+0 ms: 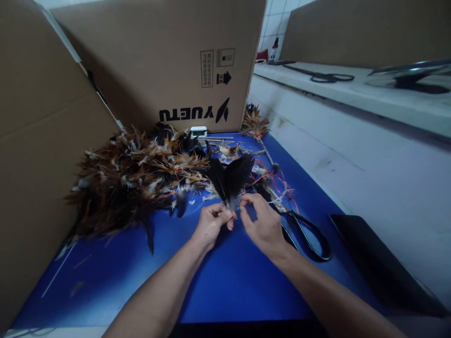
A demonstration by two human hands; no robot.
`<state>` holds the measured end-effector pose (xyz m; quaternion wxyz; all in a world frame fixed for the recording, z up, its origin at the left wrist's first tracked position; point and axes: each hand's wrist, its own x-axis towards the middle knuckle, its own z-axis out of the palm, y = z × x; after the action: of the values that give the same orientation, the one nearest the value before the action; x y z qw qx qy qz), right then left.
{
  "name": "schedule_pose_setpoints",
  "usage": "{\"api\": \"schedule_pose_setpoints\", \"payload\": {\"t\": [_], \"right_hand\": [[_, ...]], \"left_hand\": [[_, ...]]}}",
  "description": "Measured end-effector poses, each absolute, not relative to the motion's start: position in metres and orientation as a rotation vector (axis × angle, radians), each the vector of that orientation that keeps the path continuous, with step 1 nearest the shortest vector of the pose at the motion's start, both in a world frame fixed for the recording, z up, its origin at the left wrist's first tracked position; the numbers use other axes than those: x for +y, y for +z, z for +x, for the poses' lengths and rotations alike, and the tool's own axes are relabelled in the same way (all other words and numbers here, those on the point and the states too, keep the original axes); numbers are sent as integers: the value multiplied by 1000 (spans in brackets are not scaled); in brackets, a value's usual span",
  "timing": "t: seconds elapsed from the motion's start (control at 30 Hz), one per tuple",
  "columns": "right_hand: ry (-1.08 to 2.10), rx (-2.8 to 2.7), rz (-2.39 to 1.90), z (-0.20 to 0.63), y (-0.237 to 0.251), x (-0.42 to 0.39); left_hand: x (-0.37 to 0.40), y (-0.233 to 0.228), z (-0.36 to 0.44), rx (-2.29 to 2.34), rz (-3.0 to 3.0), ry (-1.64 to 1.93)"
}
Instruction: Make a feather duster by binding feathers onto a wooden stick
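Observation:
My left hand (214, 223) pinches a small bunch of black feathers (230, 176) by its pale base, tips spread upward in a fan. Beside it, my right hand (260, 220) has thumb and forefinger drawn together at the downy lower edge of the bunch. Whatever lies between those fingertips is too small to make out. Scissors with large black handles (312, 237) lie just right of my right hand, their blades partly hidden. A large heap of brown and black feathers (130, 178) spreads over the blue table to the left.
Cardboard boxes (169, 61) wall off the back and left. Red string (282, 183), thin sticks (220, 139) and a small white display device (198, 131) lie behind my hands. A dark flat tablet-like object (380, 258) rests at right. More scissors (331, 77) sit on the ledge.

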<state>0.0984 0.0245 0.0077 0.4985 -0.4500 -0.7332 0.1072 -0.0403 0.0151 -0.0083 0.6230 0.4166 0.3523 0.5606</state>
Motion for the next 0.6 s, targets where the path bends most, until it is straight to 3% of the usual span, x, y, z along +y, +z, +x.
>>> {"api": "schedule_pose_setpoints", "payload": {"t": [0.27, 0.6], "right_hand": [[1002, -1551, -1065, 106, 7, 33], [892, -1765, -959, 114, 15, 37]], "left_hand": [[17, -5, -41, 878, 891, 1290], [20, -7, -43, 812, 875, 1253]]}}
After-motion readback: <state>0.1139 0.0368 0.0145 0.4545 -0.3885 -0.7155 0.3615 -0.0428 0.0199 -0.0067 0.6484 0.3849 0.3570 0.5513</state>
